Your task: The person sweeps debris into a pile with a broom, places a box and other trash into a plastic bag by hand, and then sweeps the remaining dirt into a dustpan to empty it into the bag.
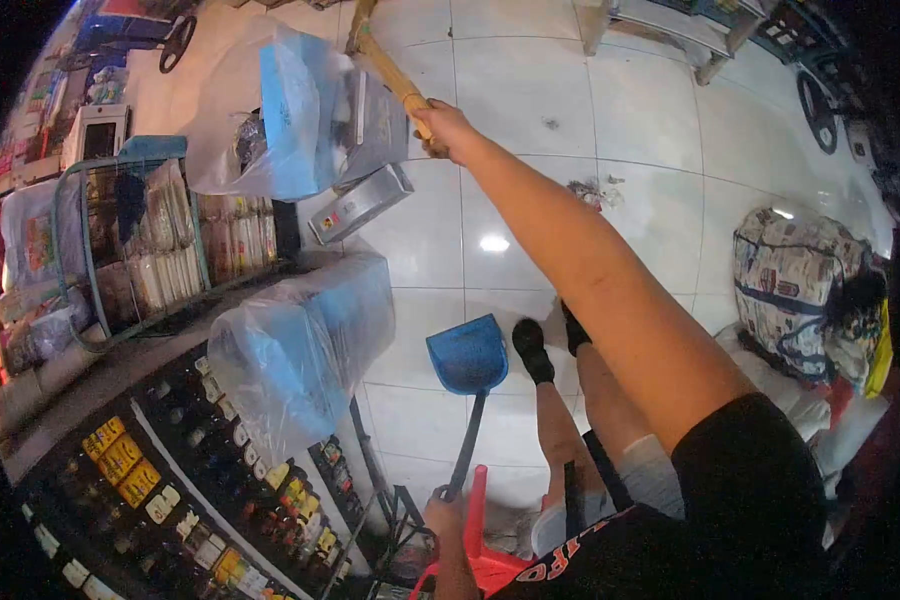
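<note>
My right hand (445, 132) is closed around the yellow-brown handle of what looks like a broom (395, 75), at arm's length. That handle runs up past the top edge, so the sweeping end is not visible. Low in the view, my left hand (444, 515) grips the long dark handle of a blue dustpan (468, 355). The pan rests on the white tiles left of my feet, and nothing shows inside it. A small heap of debris (592, 193) lies on the floor beyond my right forearm, with a dark smudge of dirt (550, 123) farther off.
Plastic-wrapped blue bundles (305, 350) and a grey box (360, 203) stand at the left, beside shelves of packaged goods (120, 465). A red plastic chair (480, 555) is close below me. At the right sits a large patterned bag (795, 275); a metal rack (670, 35) is at the top.
</note>
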### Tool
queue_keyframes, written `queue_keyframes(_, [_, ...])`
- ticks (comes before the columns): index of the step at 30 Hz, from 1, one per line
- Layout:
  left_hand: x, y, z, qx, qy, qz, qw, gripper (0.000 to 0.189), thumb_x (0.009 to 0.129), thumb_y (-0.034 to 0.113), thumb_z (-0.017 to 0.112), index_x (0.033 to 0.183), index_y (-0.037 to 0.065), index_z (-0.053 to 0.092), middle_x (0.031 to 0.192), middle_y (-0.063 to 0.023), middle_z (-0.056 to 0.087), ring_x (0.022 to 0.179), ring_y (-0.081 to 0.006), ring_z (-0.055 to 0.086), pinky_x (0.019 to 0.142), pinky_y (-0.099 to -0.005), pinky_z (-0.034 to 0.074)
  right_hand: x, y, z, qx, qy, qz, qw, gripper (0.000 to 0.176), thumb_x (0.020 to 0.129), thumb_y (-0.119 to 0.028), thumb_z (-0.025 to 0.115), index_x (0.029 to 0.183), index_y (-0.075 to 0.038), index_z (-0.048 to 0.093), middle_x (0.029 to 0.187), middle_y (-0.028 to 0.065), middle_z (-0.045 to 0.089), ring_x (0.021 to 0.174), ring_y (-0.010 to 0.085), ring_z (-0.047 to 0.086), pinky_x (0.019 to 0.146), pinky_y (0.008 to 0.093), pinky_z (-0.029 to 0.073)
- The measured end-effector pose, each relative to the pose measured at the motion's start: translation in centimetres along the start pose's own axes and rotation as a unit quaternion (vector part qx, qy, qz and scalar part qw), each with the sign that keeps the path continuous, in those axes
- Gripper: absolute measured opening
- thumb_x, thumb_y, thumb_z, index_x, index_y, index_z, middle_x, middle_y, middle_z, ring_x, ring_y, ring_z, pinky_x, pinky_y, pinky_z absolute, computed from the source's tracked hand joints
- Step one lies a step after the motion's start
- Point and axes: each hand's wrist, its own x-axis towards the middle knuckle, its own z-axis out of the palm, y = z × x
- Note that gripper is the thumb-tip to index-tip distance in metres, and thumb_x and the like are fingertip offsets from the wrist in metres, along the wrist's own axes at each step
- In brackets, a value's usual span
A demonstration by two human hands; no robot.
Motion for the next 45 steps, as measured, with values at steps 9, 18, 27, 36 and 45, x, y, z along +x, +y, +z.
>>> queue_keyframes(9, [0.2, -1.0, 0.7, 0.008, -0.035, 0.002, 0.999, 0.031, 0.056, 0.029, 0.061, 0.081, 0.011, 0.056, 0.069, -0.0123, 0.056, 0.065, -0.0276, 0.054, 0.057, -0.0356, 0.043, -0.3, 7.4, -18.3, 0.092, 0.107, 0.127, 0.982, 0.028, 0.072, -0.027, 0.049, 0.094, -0.009, 0.047, 0.071, 0.0072, 0.05, 0.039, 0.0112, 0.043, 0.03, 0.0182, 0.035])
queue_keyframes(18, [1.3, -1.3, 0.4, 0.087, -0.114, 0.016, 0.99, 0.043, 0.059, 0.036, 0.06, 0.094, 0.013, 0.051, 0.076, -0.0131, 0.056, 0.071, -0.0277, 0.054, 0.061, -0.0353, 0.043, -27.8, 9.2, -25.8, 0.146, 0.246, 0.319, 0.904, 0.026, 0.074, -0.029, 0.047, 0.087, -0.006, 0.043, 0.06, 0.0036, 0.047, 0.032, 0.0088, 0.038, 0.024, 0.0179, 0.032])
queue_keyframes(27, [4.8, 9.0, -10.1, 0.14, -0.166, 0.21, 0.953, 0.026, 0.071, 0.028, 0.043, 0.084, 0.006, 0.05, 0.073, -0.0181, 0.053, 0.07, -0.0326, 0.051, 0.062, -0.0404, 0.04, -41.6, 2.9, -23.8, 0.133, 0.202, 0.23, 0.943, 0.034, 0.072, -0.025, 0.05, 0.098, -0.007, 0.04, 0.066, 0.0057, 0.048, 0.033, 0.0069, 0.033, 0.028, 0.0168, 0.027])
queue_keyframes(36, [8.3, 20.1, -14.1, 0.27, 0.083, 0.443, 0.851, 0.02, 0.068, 0.023, 0.045, 0.063, 0.007, 0.056, 0.058, -0.0128, 0.053, 0.054, -0.0286, 0.053, 0.05, -0.0377, 0.042, -41.4, 1.2, -30.2, -0.181, 0.289, 0.059, 0.938, 0.05, 0.063, -0.008, 0.052, 0.109, -0.005, 0.031, 0.065, 0.0035, 0.042, 0.041, 0.0111, 0.041, 0.036, 0.022, 0.037])
queue_keyframes(45, [12.1, 28.7, -15.3, 0.315, 0.167, 0.47, 0.808, 0.015, 0.065, 0.019, 0.047, 0.066, 0.008, 0.057, 0.066, -0.0124, 0.055, 0.06, -0.0297, 0.053, 0.054, -0.037, 0.044, -31.6, 10.4, -39.8, -0.166, 0.279, 0.241, 0.915, 0.049, 0.062, -0.002, 0.05, 0.103, -0.01, 0.024, 0.056, 0.0064, 0.037, 0.038, 0.0138, 0.038, 0.031, 0.0249, 0.034])
